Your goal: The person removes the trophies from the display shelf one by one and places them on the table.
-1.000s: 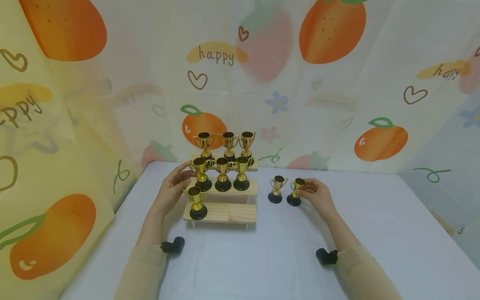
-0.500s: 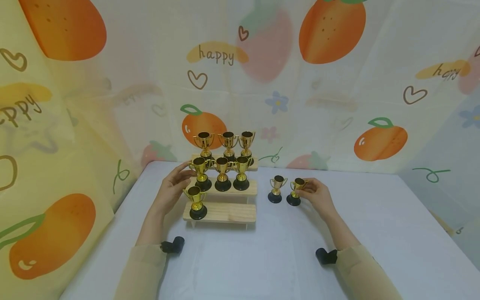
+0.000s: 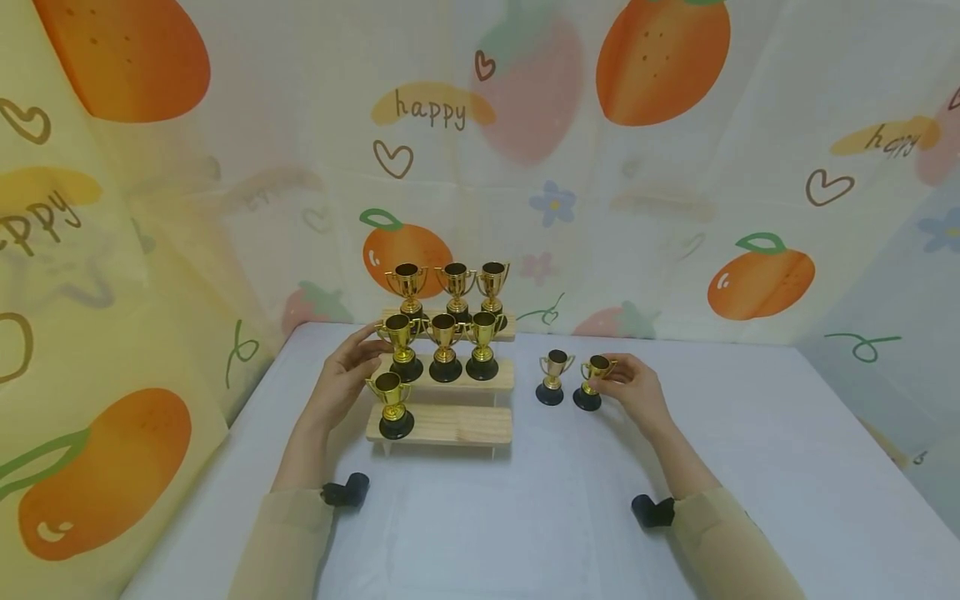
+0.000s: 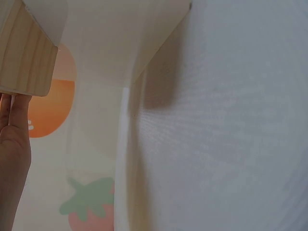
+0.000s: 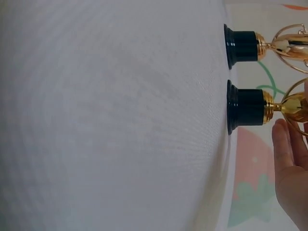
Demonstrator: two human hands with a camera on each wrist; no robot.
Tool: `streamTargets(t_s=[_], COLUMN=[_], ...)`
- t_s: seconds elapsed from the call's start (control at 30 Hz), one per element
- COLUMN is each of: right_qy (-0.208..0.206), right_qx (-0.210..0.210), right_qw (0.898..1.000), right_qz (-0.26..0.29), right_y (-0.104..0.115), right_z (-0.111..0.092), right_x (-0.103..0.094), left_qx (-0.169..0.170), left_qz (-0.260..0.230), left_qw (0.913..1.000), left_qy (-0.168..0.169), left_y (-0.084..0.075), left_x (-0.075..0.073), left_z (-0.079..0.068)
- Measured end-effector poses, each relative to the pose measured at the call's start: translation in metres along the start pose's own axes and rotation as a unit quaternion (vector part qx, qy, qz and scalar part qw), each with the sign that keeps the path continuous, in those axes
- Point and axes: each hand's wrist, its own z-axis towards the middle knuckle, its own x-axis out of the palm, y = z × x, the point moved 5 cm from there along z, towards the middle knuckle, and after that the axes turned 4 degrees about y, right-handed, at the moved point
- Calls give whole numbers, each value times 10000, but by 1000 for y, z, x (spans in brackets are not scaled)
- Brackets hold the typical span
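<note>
In the head view a wooden three-step stand bears small gold trophy cups on black bases. The back and middle steps hold three each; one trophy stands at the left end of the front step. My left hand is at the stand's left side. In the left wrist view its fingers touch the end of a wooden step. To the right, my right hand holds a trophy by its cup, thumb and fingers around the side. That trophy's base is upright at the tabletop.
Another trophy stands just left of the held one, between it and the stand. A white cloth covers the table. Behind rises a fruit-printed curtain, with another curtain panel at the left.
</note>
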Motion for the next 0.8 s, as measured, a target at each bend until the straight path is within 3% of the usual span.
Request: streamTargets(t_s=[0.4,0.53,0.8], right_qy=[-441,-708,-1388], right_qx=[-5,-168,-407], right_qw=[9988,9968,9891], right_qz=[207,339,294], right_y=[12,10,30], right_z=[-3,0,-9], right_x=[-3,-5,-9], left_qx=[56,53,92], left_qz=[-1,-13,-21], left_qw=[10000,10000,10000], left_qy=[32,17,-16], left_y=[2,3,0], left_x=[-1,-1,0], left_z=[0,1,1])
